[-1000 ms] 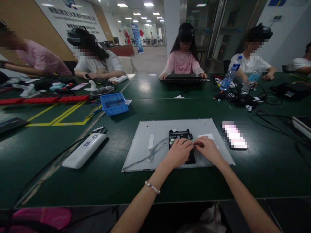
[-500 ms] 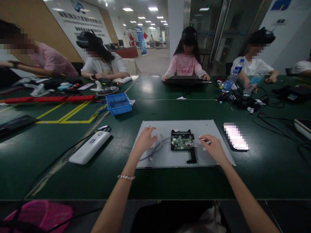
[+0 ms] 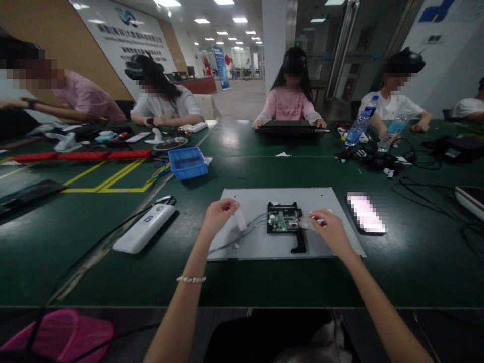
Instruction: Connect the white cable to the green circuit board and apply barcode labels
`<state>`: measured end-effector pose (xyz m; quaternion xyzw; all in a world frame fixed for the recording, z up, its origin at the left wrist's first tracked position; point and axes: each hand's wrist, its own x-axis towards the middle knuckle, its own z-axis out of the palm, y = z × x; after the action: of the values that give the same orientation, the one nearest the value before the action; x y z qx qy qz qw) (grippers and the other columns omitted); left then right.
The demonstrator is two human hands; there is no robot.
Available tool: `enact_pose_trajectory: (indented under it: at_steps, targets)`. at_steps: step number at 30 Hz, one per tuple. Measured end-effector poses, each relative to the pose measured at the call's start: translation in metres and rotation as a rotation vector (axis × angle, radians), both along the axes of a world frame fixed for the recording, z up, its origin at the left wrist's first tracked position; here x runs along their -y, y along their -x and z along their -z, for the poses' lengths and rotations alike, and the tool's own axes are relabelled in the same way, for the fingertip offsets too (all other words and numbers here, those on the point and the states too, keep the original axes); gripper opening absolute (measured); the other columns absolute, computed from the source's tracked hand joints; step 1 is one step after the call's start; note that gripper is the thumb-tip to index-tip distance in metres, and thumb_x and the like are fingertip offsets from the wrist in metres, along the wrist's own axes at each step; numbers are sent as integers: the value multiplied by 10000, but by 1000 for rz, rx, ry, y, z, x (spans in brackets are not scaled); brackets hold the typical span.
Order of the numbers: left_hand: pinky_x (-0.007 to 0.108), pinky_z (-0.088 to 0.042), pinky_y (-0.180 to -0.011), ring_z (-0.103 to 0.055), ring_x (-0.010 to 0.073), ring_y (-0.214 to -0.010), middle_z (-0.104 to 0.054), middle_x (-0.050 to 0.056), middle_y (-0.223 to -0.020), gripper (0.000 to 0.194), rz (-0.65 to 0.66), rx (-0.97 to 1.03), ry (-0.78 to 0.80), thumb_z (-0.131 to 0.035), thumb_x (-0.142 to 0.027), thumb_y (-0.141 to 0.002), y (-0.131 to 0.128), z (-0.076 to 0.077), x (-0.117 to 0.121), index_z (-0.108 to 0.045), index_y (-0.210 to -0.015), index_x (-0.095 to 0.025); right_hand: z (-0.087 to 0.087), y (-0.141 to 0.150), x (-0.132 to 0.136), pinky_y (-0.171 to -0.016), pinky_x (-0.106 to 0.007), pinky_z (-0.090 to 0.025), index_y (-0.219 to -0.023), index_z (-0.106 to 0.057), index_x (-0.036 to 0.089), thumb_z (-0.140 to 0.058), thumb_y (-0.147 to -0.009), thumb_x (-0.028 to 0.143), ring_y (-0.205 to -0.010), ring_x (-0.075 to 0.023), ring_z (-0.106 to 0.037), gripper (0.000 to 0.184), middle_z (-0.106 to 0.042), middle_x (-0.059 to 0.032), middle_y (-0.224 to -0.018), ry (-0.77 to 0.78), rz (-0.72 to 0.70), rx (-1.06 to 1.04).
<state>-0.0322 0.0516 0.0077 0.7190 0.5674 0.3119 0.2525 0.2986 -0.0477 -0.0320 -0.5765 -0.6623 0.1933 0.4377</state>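
Observation:
A flat grey panel (image 3: 260, 246) lies on the table before me. A green circuit board (image 3: 283, 223) in a black plastic frame (image 3: 300, 243) sits on its middle, with thin grey cables (image 3: 247, 232) running off to the left. My left hand (image 3: 221, 214) is over the panel's left side, its thumb and finger pinched at the upper end of a white strip of tape (image 3: 239, 221). To the right of the board, my right hand (image 3: 330, 228) hovers with thumb and fingertips closed; whatever lies between them is too small to make out.
A lit phone (image 3: 365, 214) lies right of the panel, a white power bank (image 3: 145, 228) with a cable to the left. Further back stand a blue bin (image 3: 188, 171) and two bottles (image 3: 362, 121). Several people sit around the table, one holding a dark flat panel (image 3: 291, 129).
My left hand has left the circuit board, moved left and closed at the white strip's upper end. My right hand has shifted slightly right, off the board. The view has tilted a little.

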Motion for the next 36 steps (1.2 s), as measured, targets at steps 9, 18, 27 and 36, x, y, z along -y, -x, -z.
enact_pose_trajectory:
  at_steps: [9,18,27,36]
  targets:
    - [229,-422,-570,-556,132,-604,-629,9,-676,238,-8,3,63,-528,-353,-763,-15,10,33,-661,-820,-163,-32,76,33,-1012,-409,-399,-1256,-504,201,-429,-887,222,-1164,-215,-486,377,-537,-89,-1252,-79,-220,164]
    - [333,-472,-827,-588,171,-822,-539,77,-1121,381,-112,-196,-225,-503,-229,-786,-21,20,51,-526,-1162,-179,-18,128,32,-1075,-439,-321,-1323,-419,108,-515,-858,329,-1315,-262,-331,524,-428,-153,-1386,-140,-503,432]
    - [363,-439,-889,-559,228,-967,-598,79,-1014,213,-3,-494,-262,-456,-118,-818,-35,21,82,-580,-980,-181,-2,143,28,-1088,-439,-283,-1297,-436,97,-544,-844,359,-1276,-251,-393,534,-462,-171,-1358,-135,-492,479]
    - [309,-459,-807,-620,209,-920,-650,94,-1003,276,-63,-592,-164,-381,-146,-886,-41,34,92,-486,-1140,-165,1,140,41,-1095,-438,-264,-1346,-375,71,-550,-813,466,-1300,-272,-360,686,-404,-191,-1399,-107,-510,492]
